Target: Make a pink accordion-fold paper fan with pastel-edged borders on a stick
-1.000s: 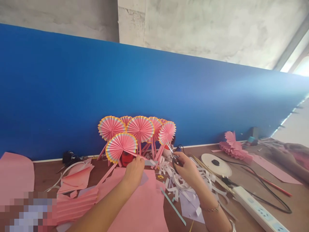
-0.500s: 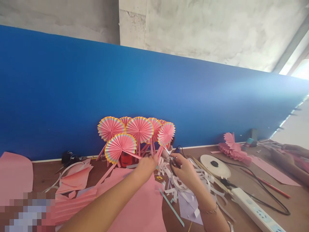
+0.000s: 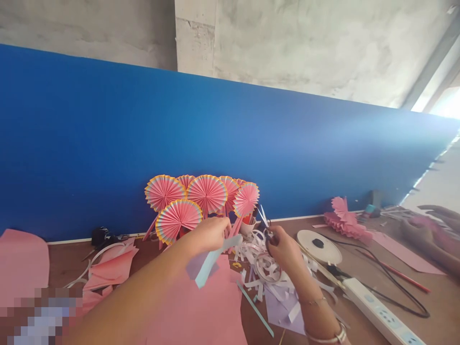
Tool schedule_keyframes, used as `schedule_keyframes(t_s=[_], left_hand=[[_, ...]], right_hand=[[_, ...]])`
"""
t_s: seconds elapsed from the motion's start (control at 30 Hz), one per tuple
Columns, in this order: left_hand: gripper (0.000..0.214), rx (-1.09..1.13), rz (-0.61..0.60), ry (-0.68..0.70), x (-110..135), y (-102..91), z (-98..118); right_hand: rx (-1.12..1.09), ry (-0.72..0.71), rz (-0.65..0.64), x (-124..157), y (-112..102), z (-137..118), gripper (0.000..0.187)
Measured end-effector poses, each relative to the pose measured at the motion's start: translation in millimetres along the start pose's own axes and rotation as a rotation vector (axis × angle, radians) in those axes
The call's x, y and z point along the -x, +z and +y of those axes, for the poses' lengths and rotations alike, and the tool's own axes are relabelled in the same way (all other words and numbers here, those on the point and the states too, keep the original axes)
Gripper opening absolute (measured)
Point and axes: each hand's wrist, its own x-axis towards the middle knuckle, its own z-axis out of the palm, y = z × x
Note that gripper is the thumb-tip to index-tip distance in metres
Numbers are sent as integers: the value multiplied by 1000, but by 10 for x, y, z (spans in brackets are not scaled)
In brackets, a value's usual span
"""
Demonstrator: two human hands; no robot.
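My left hand [image 3: 212,233] has its fingers curled in front of the pink pleated paper fans. A light blue paper strip [image 3: 212,266] hangs at its fingertips, tilted down to the left. The scissors [image 3: 264,216] are in my right hand [image 3: 283,247], blades pointing up and slightly apart. Several round fans with yellow edges lean near the blue panel; the front one [image 3: 178,220] is just left of my left hand, and a smaller fan [image 3: 246,199] stands between the hands. Pink paper [image 3: 201,311] lies below. White paper strips [image 3: 260,256] are heaped beneath my right hand.
A blue panel [image 3: 215,129] runs along the back. On the right are a white power strip [image 3: 381,311], a white round disc [image 3: 319,247], a black cable [image 3: 398,297] and pink pleated paper [image 3: 347,223]. Another person's hands [image 3: 427,230] are at far right.
My left hand has moved slightly left and up from the fan stems, and the light blue strip has risen with it. The scissors have moved right, their blades now turned more upright.
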Motion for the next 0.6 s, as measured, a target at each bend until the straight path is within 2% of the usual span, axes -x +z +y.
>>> schedule_keyframes(t_s=[0.1,0.17,0.23,0.3,0.37,0.43,0.47,0.53,0.6], left_hand=[[26,268,63,-75,31,-14,-119],[30,443,150,-119,83,19,-158],[30,600,239,-152,159,71,-170],[31,727,307,-179,239,126,-171],[35,824,371,-197,308,169,-176],[39,897,438,-203,366,195,-193],[41,926,469,-200,396,202,-204],[41,968,512,-186,467,208,-228],[39,1036,492,-146,563,215,-249]], right_hand=[[130,81,56,-29,-220,125,25],[165,102,110,-14,-299,94,25],[56,80,192,29,-300,-38,29],[-258,26,183,107,-226,-239,35],[-663,8,-72,225,-98,-456,43],[-883,48,-394,363,48,-639,44],[-949,61,-510,429,118,-707,43],[-1025,96,-610,540,244,-787,38],[-1106,150,-641,617,346,-811,34]])
